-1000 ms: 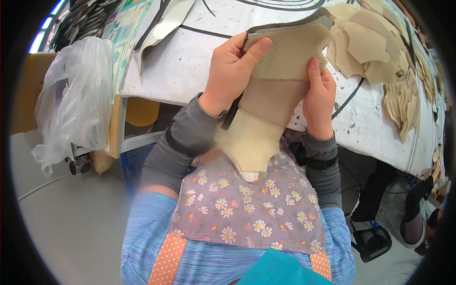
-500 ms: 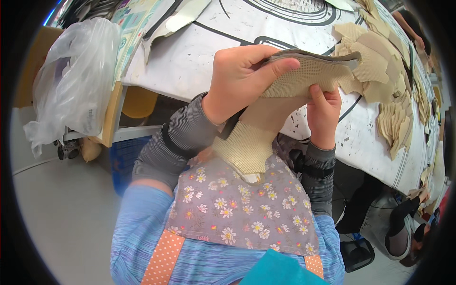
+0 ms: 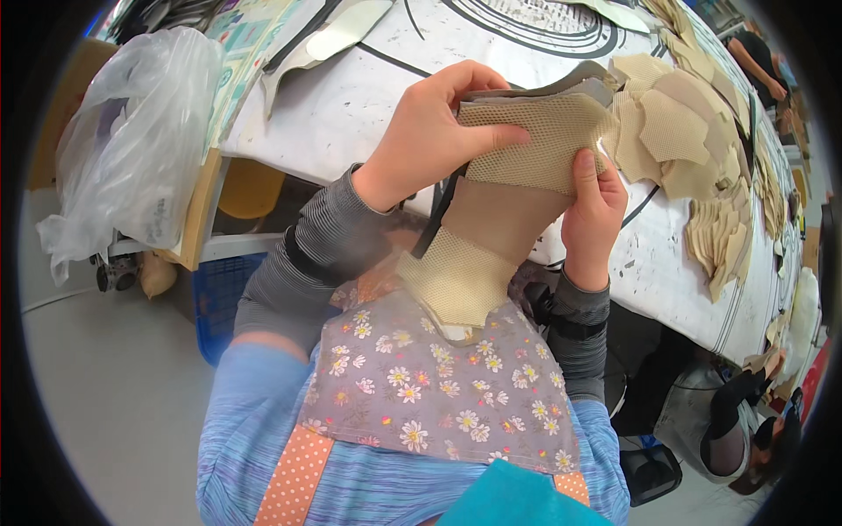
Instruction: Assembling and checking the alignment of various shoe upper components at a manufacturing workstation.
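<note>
Between my hands is a beige mesh fabric piece (image 3: 504, 215), with a smooth tan band across its middle and grey layers showing along its top edge. My left hand (image 3: 438, 131) grips its upper left corner, thumb flat on the mesh face and fingers hidden behind. At the right edge my right hand (image 3: 594, 210) pinches it, thumb in front. The lower end of the piece hangs down over my flowered apron (image 3: 438, 386), where a whitish edge shows beneath it.
Loose beige mesh pieces (image 3: 675, 127) lie heaped on the white table (image 3: 333, 114) at the right, beside a fanned stack (image 3: 719, 237). A clear plastic bag (image 3: 132, 149) hangs at the left, near a blue basket (image 3: 219, 302). Another person (image 3: 737, 412) sits at the lower right.
The fabric piece has turned so its mesh face shows more fully, its upper end tilting up. My left hand has shifted slightly left and up; my right hand still pinches the right edge.
</note>
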Demonstrator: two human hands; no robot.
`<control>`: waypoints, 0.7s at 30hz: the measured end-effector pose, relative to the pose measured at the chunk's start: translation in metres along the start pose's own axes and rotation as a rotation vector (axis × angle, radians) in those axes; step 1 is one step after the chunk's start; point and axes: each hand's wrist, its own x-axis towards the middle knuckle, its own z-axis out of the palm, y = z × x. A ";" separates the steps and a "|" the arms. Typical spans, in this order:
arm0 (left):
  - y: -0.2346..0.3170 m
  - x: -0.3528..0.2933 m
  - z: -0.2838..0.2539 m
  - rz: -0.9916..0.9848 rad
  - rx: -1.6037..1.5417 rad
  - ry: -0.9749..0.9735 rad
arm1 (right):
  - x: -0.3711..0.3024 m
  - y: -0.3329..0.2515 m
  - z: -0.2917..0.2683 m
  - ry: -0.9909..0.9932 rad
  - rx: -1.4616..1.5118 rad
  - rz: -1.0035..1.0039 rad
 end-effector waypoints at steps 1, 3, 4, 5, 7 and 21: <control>0.002 0.001 -0.001 -0.003 -0.003 -0.003 | 0.000 0.001 -0.004 -0.021 -0.014 0.005; 0.007 0.003 -0.004 -0.153 0.038 -0.095 | -0.003 -0.001 -0.001 -0.038 -0.030 0.012; 0.005 0.001 -0.005 -0.157 0.037 -0.094 | -0.005 -0.008 0.011 -0.046 -0.066 0.011; 0.001 0.000 -0.004 -0.158 0.021 -0.071 | -0.007 -0.012 0.017 -0.053 -0.102 0.009; -0.005 -0.003 -0.005 -0.159 0.004 -0.052 | -0.006 -0.014 0.012 -0.100 -0.170 0.028; 0.019 0.014 -0.012 0.103 0.250 -0.260 | -0.003 -0.018 0.024 -0.129 -0.514 -0.146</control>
